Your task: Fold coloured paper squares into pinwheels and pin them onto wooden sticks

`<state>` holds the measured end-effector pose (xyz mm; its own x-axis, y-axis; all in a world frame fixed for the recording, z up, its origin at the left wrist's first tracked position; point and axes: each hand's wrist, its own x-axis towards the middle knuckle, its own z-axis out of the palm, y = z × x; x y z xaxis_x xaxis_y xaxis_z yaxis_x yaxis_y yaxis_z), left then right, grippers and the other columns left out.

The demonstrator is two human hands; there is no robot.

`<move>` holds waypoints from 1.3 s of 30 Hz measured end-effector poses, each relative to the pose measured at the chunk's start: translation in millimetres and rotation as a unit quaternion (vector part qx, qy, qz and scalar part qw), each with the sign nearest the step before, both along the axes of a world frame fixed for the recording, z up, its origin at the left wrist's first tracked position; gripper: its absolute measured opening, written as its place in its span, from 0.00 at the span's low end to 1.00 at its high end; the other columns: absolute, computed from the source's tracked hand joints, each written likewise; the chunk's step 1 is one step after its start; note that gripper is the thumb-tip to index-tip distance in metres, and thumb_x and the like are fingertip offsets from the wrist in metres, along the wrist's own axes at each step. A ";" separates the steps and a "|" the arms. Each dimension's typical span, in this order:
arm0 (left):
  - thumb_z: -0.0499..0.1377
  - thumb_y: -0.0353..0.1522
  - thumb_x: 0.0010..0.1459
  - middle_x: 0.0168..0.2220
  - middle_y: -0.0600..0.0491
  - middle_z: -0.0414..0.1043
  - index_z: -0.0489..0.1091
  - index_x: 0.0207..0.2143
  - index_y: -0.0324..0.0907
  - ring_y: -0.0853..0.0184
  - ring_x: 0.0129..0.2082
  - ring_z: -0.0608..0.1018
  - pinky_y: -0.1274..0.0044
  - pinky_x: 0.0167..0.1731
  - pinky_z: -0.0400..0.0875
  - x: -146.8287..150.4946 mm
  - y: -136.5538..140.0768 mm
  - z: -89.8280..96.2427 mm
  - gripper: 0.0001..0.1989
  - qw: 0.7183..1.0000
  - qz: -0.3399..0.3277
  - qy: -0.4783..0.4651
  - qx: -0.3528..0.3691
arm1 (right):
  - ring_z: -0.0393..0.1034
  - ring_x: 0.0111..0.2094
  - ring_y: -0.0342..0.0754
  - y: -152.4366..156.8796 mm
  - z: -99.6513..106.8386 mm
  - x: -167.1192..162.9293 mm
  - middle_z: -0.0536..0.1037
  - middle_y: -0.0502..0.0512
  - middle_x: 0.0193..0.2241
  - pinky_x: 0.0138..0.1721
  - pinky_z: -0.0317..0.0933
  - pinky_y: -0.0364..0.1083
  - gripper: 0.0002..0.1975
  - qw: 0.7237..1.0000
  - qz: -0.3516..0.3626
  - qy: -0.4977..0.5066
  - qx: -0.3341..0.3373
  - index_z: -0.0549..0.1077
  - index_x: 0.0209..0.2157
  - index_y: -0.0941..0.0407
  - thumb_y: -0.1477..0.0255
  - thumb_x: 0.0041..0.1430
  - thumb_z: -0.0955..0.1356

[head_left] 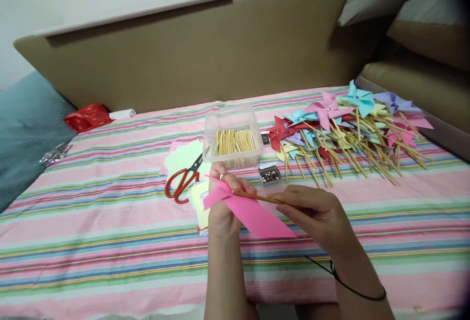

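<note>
Bright pink folded paper [257, 217], shaped like a pinwheel with its blades partly folded in, is held up over the cloth by my left hand [223, 212]. The left fingers close round its centre, and part of the paper hides the palm. My right hand [312, 210] pinches a thin wooden stick [262, 197] between thumb and fingers. The stick's far end meets the paper at the left fingertips; whether it is fixed there I cannot tell. Just beyond the hands is a small box of metal pins [270, 175].
Behind stands a clear plastic box [233, 158] of wooden sticks. Red-handled scissors [185, 180] lie on pale paper sheets [181, 156], left of the hands. Finished pinwheels [330, 124] are heaped at right. A red plastic bag [88, 117] lies far left on the striped cloth [110, 222].
</note>
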<state>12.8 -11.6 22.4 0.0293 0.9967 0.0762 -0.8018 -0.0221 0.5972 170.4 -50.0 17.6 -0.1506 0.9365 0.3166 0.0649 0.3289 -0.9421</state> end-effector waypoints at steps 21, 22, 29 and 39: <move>0.73 0.33 0.38 0.16 0.69 0.68 0.62 0.29 0.47 0.72 0.16 0.74 0.81 0.19 0.69 0.3 0.2 1.5 0.22 0.998 0.003 -0.026 0.053 | 0.62 0.23 0.40 0.4 -2.4 -1.7 0.71 0.48 0.22 0.22 0.54 0.41 0.11 1.000 0.001 0.000 0.007 0.80 0.40 0.47 0.75 0.57 0.69; 0.73 0.33 0.38 0.16 0.69 0.69 0.62 0.30 0.47 0.72 0.17 0.74 0.81 0.18 0.69 0.5 0.5 0.9 0.23 0.998 0.002 -0.024 0.054 | 0.62 0.23 0.40 0.3 -1.8 -2.2 0.72 0.48 0.22 0.22 0.54 0.41 0.11 1.000 -0.002 -0.003 0.004 0.80 0.40 0.48 0.75 0.57 0.69; 0.74 0.34 0.36 0.24 0.63 0.70 0.64 0.34 0.47 0.74 0.23 0.74 0.82 0.26 0.69 1.5 4.7 -5.5 0.25 0.994 0.086 0.069 0.021 | 0.72 0.30 0.45 2.3 -4.4 -3.9 0.79 0.51 0.28 0.30 0.65 0.44 0.12 0.996 -0.030 0.003 -0.079 0.77 0.43 0.52 0.73 0.56 0.69; 0.72 0.29 0.38 0.28 0.57 0.74 0.59 0.42 0.46 0.71 0.26 0.77 0.80 0.29 0.71 7.9 7.9 -2.9 0.31 0.956 0.186 0.214 -0.077 | 0.73 0.29 0.46 9.1 -13.6 -5.3 0.79 0.52 0.27 0.32 0.66 0.44 0.08 0.979 0.040 -0.093 -0.176 0.77 0.27 0.56 0.68 0.57 0.68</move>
<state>20.6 -3.7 19.5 -0.3337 0.9426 -0.0124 -0.4366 -0.1429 0.8882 165.1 -40.9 4.0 -0.2514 0.9657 -0.0643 0.2327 -0.0041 -0.9725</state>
